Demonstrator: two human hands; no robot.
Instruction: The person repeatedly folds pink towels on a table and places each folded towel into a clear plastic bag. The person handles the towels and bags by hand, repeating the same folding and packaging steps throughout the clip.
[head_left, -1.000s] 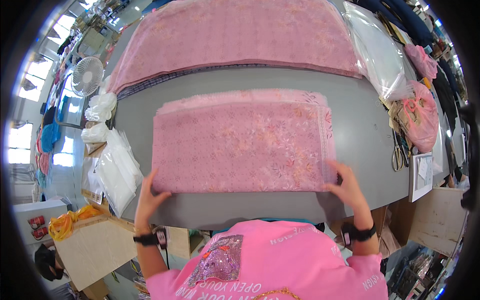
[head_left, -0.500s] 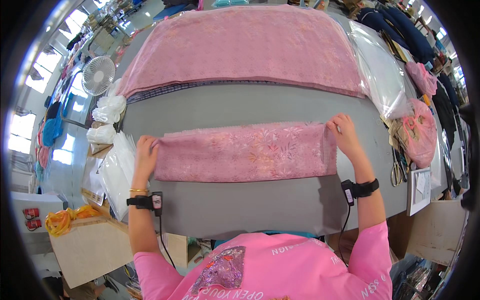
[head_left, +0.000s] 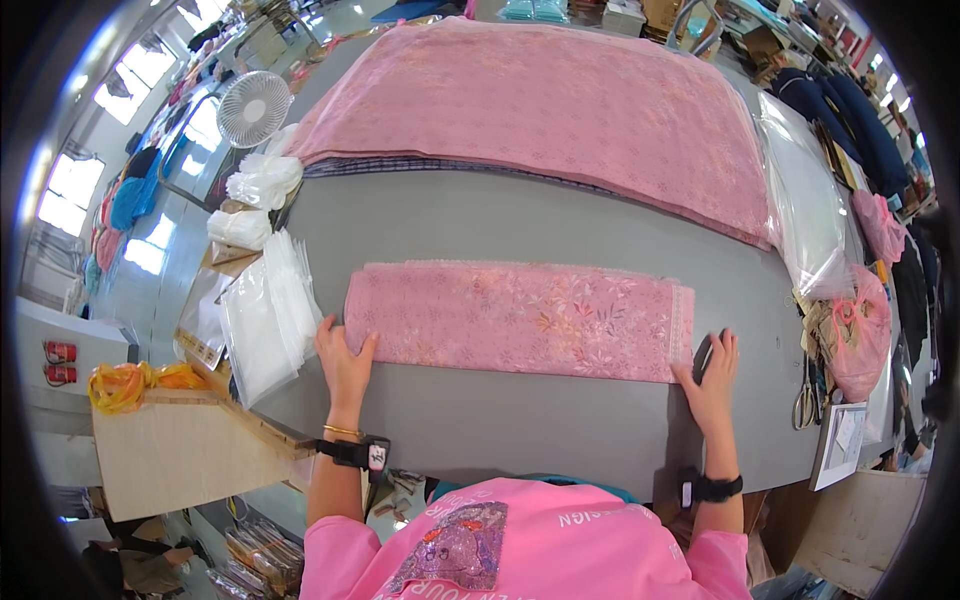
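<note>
A folded strip of pink floral fabric [head_left: 520, 315] lies across the grey table [head_left: 500, 420] in front of me. My left hand [head_left: 345, 355] is at its lower left end, fingers apart, with the thumb by the cloth's edge. My right hand [head_left: 708, 375] stands open at the right end, thumb at the lower corner and fingers just outside the cloth. Farther back lies a large pile of similar pink fabric [head_left: 530, 110], with dark checked cloth [head_left: 400, 164] showing beneath its front edge.
Clear plastic bags [head_left: 265, 330] and a white fan [head_left: 255, 110] stand at the left. At the right lie plastic sheets [head_left: 805, 200], a pink bag [head_left: 857, 340], scissors [head_left: 805, 400] and a white board [head_left: 840, 440]. Yellow plastic [head_left: 125, 390] sits at the lower left.
The cloth has been folded from a deeper rectangle into a narrower strip. Both hands, which held its upper corners half a second earlier, have come lower and opened. The view has shifted.
</note>
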